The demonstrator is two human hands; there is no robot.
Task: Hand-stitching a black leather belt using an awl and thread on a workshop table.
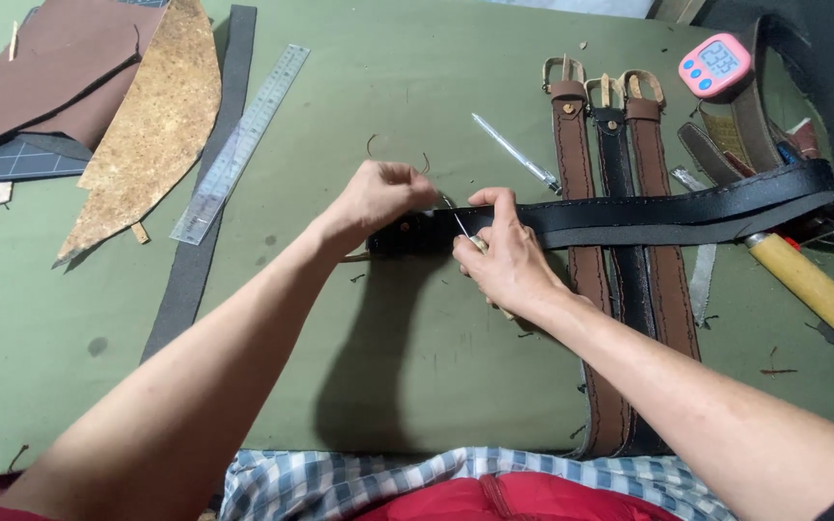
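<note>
clearly the work in hand is hand-stitching at the end of a black leather belt (629,214), which lies across the green work mat (417,96) and over three buckled belts (620,270) that run away from the person. the left hand (378,198) is closed down on the near end of the black belt, fingers pinched together as if around a thread or needle, though what sits between the fingertips is too small to tell; a thin loop of thread (398,154) curls just above it. the right hand (504,256) is wrapped around a pale-handled awl (460,227), its thin metal point angled up and left to the belt's edge, just beside the left hand.

judging from this, the step is piercing or opening a stitch hole near the belt's tip while the other hand steadies the leather. the next move, as i read it, calls for a steady push of the point straight through the leather, the belt kept flat, and the left fingertips kept out of the point's line.

around them: a clear ruler (243,140) and a dark strip of leather (200,222) to the left, brown leather offcuts (147,125) at the top left, a pink timer (716,66) at the top right, and a yellow-handled tool (803,280) by the right edge.
</note>
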